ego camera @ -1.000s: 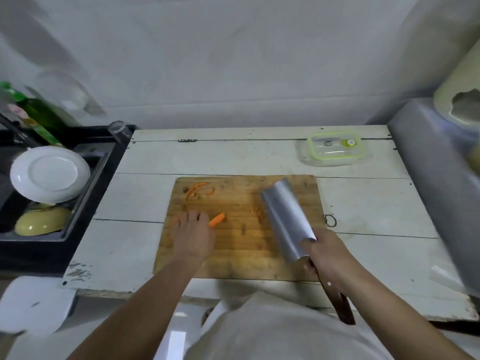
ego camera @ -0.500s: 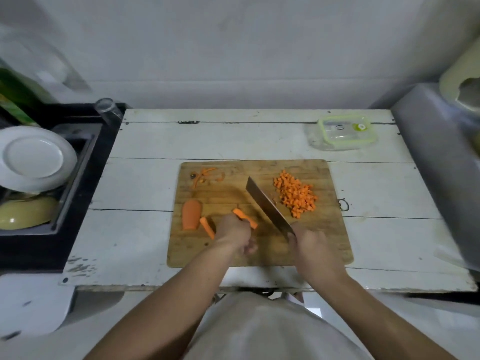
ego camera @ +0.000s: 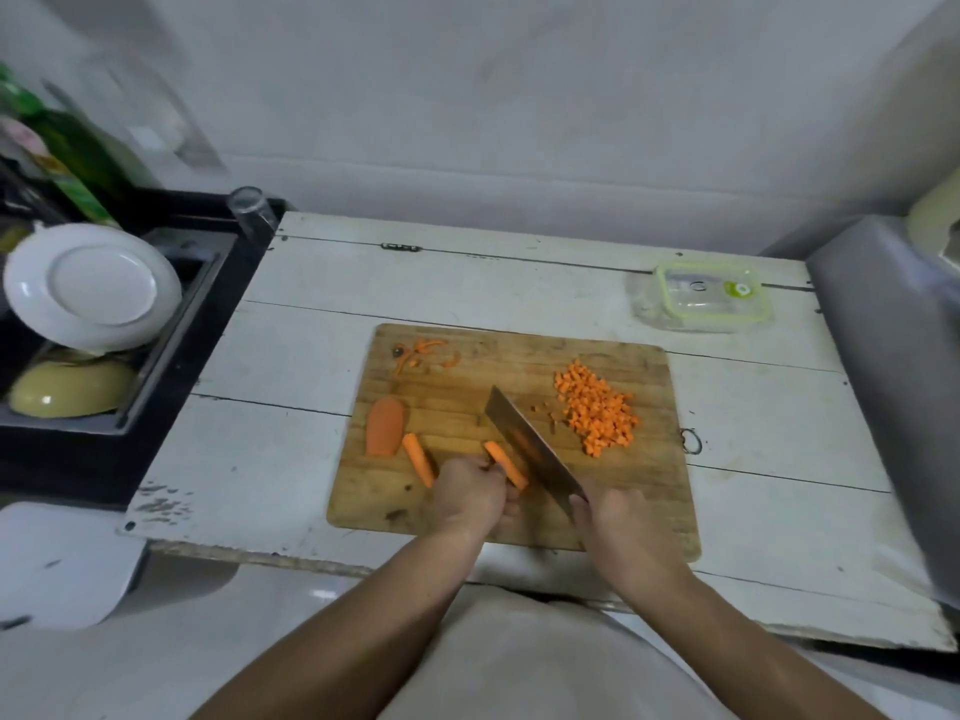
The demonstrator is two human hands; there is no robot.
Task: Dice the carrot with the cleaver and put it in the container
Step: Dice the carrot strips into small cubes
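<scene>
Carrot strip (ego camera: 506, 464) pinched in left grip (ego camera: 470, 495), beside cleaver (ego camera: 530, 443).

The right hand (ego camera: 615, 522) hides the cleaver (ego camera: 530, 446) handle; the green bottle (ego camera: 67, 153) is blurred.

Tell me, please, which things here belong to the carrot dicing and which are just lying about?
In the job: cleaver in the right hand; carrot strip under the left hand; carrot chunk; second strip; diced pile; cutting board; container.

Lying about: peel scraps; white plate; yellow bowl; glass; green bottle.
</scene>
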